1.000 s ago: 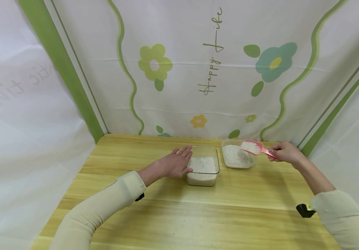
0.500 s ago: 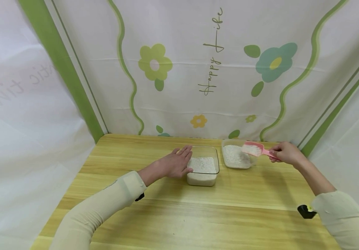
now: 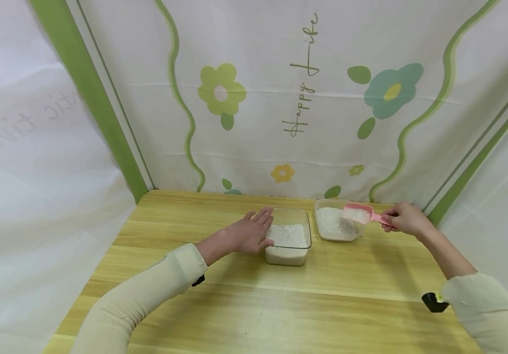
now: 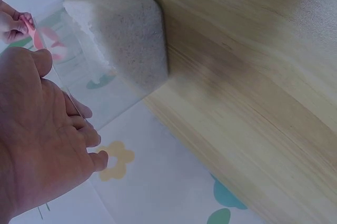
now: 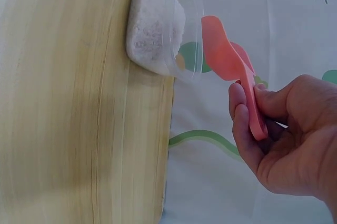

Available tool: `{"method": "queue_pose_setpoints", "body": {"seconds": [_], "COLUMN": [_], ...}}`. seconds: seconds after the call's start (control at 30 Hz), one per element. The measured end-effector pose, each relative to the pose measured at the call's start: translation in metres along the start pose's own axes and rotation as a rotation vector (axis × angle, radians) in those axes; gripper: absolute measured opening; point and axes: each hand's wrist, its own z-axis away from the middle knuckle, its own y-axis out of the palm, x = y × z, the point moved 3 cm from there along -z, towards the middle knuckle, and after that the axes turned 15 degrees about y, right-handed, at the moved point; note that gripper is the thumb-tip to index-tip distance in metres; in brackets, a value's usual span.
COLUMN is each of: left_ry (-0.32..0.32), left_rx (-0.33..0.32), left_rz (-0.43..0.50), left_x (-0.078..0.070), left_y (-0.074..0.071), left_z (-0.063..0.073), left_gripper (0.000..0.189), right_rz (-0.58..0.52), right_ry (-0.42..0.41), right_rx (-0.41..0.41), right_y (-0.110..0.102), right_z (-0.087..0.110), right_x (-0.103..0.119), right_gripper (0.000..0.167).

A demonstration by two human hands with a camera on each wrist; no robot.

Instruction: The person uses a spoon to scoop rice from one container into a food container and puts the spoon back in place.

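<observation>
My right hand (image 3: 402, 218) grips the handle of a pink scoop (image 5: 224, 55), which carries a heap of white grains. The scoop hangs over the right side of a clear plastic tub (image 3: 339, 235) partly filled with white rice-like grains (image 5: 152, 21). My left hand (image 3: 249, 233) rests at the left rim of a clear, taller container (image 3: 286, 257), its fingers nearly straight. White grains fill about the lower half of that container (image 4: 126, 29). In the left wrist view the palm and fingers (image 4: 63, 145) lie along the rim.
Both containers stand side by side near the far edge of a wooden table (image 3: 254, 305). A white curtain (image 3: 254, 123) with printed flowers hangs right behind it, with more sheeting at both sides.
The loaded scoop has shifted slightly to the right over the tub and levelled a little. My left hand stays at the taller container's rim.
</observation>
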Motion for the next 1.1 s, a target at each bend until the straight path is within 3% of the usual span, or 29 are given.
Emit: {"method": "queue_pose_setpoints", "body": {"seconds": [0.43, 0.77, 1.1], "left_ry": [0.001, -0.003, -0.003], "left_rx": [-0.012, -0.014, -0.011], "left_rz": [-0.015, 0.004, 0.019], "left_x": [0.0005, -0.0009, -0.0028], "left_y": [0.0009, 0.0005, -0.0012], "left_z": [-0.0010, 0.0015, 0.0019], "left_gripper": [0.074, 0.073, 0.073], "right_rz": [0.061, 0.193, 0.223], "right_ry": [-0.032, -0.083, -0.110], "right_rx": [-0.062, -0.136, -0.139], "right_y": [0.0006, 0.0025, 0.0018], "right_z": [-0.0026, -0.0028, -0.0025], "right_x": [0.0013, 0.0028, 0.0059], "right_gripper": [0.027, 0.024, 0.024]}}
